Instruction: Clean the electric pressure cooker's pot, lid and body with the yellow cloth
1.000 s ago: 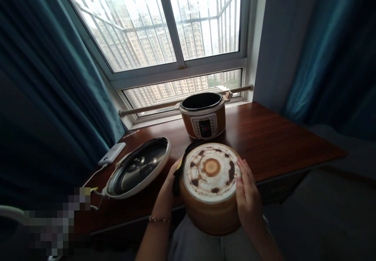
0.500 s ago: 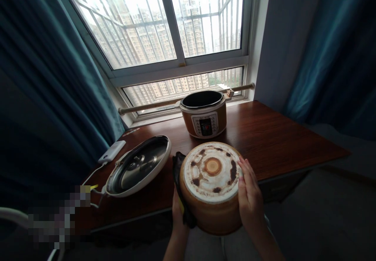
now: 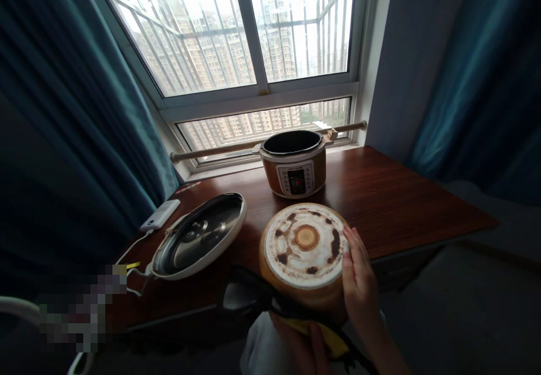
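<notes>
An inner pot (image 3: 306, 237) is tipped with its stained, whitish base facing up at me, in front of the table's near edge. My right hand (image 3: 361, 276) holds its right side, fingers laid against the wall and rim of the base. Below the pot, my left hand (image 3: 302, 344) is closed on a black and yellow cloth (image 3: 251, 296), which is blurred and spread across the pot's lower front. Behind the pot stands an electric pressure cooker (image 3: 295, 175) with its lid off and its control panel facing me.
The cooker lid (image 3: 200, 237) lies inner side up on the left of the brown table (image 3: 380, 195). A white power bank (image 3: 163, 214) with a cable sits beyond it. A barred window (image 3: 228, 31), a rod along the sill and blue curtains (image 3: 71, 82) border the table.
My left hand and the cloth have moved from the pot's left side down and right to its lower front, the cloth flaring out leftward. The pot and right hand stay nearly the same.
</notes>
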`<state>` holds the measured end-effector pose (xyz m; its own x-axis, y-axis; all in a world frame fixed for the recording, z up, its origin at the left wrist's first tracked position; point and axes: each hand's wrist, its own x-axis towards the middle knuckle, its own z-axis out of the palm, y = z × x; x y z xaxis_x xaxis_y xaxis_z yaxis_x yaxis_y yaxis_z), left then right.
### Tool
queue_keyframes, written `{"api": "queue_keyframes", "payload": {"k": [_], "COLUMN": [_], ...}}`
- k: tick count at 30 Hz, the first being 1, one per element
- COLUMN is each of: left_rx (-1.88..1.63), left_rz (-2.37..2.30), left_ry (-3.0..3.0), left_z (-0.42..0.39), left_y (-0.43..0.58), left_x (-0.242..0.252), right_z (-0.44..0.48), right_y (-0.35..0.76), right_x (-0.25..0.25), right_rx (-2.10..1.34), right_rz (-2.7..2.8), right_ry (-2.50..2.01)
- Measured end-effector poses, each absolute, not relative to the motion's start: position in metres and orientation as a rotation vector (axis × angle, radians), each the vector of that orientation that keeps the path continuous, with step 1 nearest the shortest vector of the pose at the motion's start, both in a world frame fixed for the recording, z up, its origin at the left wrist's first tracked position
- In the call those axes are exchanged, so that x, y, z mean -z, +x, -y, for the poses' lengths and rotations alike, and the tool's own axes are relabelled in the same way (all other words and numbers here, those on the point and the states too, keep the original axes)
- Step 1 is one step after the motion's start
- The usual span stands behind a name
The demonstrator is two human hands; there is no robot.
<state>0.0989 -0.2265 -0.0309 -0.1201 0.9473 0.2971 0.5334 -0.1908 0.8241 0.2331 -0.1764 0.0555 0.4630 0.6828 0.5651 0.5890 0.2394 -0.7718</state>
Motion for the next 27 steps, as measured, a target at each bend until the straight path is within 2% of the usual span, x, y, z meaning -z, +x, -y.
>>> {"api": "queue_keyframes", "payload": {"k": [3, 7, 10, 13, 16, 20, 27], "left_rx": [-1.42, -1.435, -1.364, -1.329, -1.436, -1.659, -1.448], "left_rz": [-1.759, -1.475, -1.291, -1.136, -1.141, -1.429, -1.618], "left_ry": [1.945, 2.466, 2.516, 2.332, 2.014, 1.822, 1.727], "left_z": [0.218, 0.194, 0.187, 0.188, 0.186, 0.17, 0.148], "left_y": [0.113, 0.121, 0.117, 0.105, 0.086, 0.066, 0.051], "left_x": [0.005, -0.05, -0.083, -0.098, -0.1, -0.088, -0.057], "right_z": [0.177, 0.18, 0.19, 0.208, 0.222, 0.22, 0.226], "right_y": [0.236, 0.243, 0.246, 0.238, 0.22, 0.203, 0.224], "right_x": [-0.055, -0.055, -0.06, -0.07, -0.081, -0.084, -0.054], "right_rx": [-0.129, -0.241, -0.257, -0.021, 0.221, 0.395, 0.361], "right_rz": [1.209, 1.227, 1.207, 1.278, 1.546, 1.792, 1.737], "right_ry": [-1.43, -1.421, -1.401, -1.364, -1.199, -1.114, -1.283]}}
